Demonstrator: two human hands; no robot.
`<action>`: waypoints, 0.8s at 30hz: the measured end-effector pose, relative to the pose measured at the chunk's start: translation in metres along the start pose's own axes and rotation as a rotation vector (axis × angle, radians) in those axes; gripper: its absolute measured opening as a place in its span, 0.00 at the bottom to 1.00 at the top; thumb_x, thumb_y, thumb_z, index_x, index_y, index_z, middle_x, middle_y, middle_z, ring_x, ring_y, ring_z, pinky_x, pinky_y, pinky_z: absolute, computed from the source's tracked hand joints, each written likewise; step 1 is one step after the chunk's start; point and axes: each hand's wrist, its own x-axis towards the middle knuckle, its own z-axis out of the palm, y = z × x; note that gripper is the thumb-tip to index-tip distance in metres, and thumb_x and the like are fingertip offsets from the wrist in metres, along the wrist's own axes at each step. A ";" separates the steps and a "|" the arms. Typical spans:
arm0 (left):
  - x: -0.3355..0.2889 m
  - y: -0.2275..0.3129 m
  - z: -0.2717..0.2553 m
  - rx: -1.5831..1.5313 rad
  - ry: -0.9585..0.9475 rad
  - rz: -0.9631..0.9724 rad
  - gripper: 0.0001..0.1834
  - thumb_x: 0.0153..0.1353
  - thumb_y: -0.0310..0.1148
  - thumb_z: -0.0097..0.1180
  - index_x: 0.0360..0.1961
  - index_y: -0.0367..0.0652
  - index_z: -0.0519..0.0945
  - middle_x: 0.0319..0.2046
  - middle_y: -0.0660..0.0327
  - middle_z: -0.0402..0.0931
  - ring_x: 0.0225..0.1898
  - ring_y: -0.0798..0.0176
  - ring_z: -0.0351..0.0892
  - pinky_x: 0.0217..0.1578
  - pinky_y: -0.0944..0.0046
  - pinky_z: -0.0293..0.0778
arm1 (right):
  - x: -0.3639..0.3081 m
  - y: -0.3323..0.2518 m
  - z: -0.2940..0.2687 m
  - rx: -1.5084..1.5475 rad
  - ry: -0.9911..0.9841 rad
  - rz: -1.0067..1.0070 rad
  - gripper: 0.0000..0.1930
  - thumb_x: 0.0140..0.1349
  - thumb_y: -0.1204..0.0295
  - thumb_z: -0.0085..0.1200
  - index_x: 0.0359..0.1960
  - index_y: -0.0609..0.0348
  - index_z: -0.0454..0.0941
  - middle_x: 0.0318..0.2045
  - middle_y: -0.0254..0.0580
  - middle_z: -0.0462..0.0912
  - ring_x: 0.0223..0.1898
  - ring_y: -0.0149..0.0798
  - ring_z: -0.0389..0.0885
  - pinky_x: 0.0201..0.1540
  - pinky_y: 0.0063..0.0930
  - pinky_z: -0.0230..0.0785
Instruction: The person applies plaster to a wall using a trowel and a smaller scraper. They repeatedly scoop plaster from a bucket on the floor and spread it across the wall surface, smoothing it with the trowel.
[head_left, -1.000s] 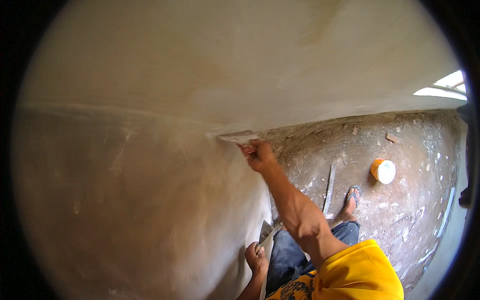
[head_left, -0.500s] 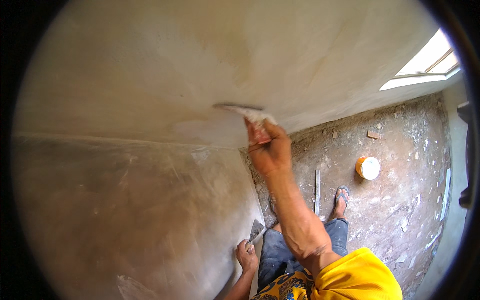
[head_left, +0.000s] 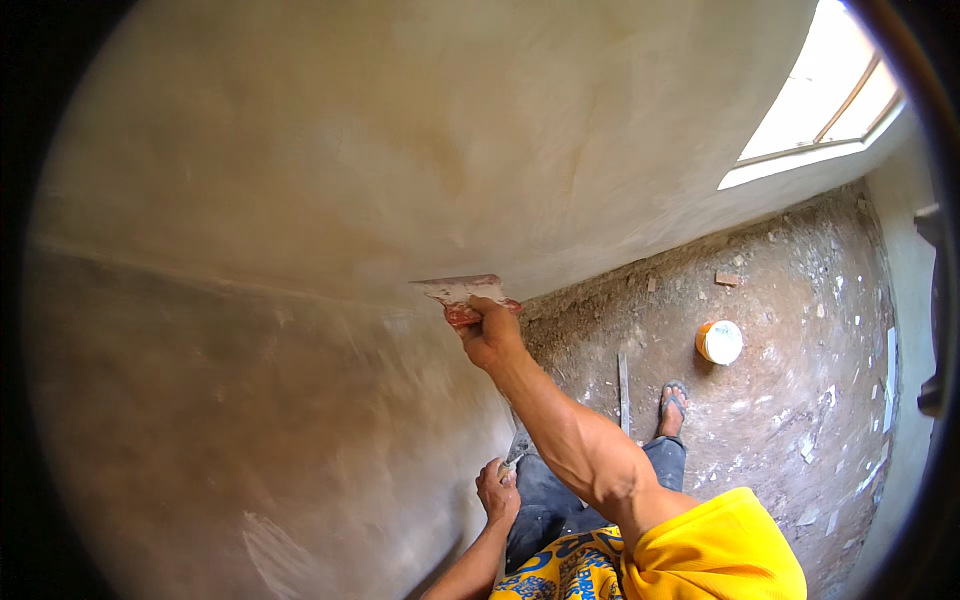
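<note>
Presently, a red float (head_left: pixel 455 287) by the corner seam (head_left: pixel 250 288)

The right hand (head_left: pixel 490 338) grips it, blade edge at the wall (head_left: pixel 560 130); contact cannot be told. Below, the left hand (head_left: pixel 497 492) closes round a trowel (head_left: pixel 515 450), beside the trousers (head_left: pixel 540 505). Right of both hands, floor (head_left: pixel 765 420) stretches from the wall's base to a bucket (head_left: pixel 720 343), well apart.

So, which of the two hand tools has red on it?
The wide-bladed tool in the right hand, up at the wall. The other tool, in the left hand beside the dark trousers, shows no red.
</note>
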 end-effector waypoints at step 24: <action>0.006 0.116 0.057 -0.091 -0.261 0.110 0.22 0.64 0.33 0.67 0.58 0.43 0.78 0.47 0.48 0.84 0.49 0.50 0.85 0.54 0.55 0.78 | -0.146 -0.232 0.047 -1.334 -0.094 -1.516 0.27 0.65 0.87 0.49 0.67 0.63 0.73 0.61 0.62 0.81 0.62 0.51 0.82 0.65 0.34 0.71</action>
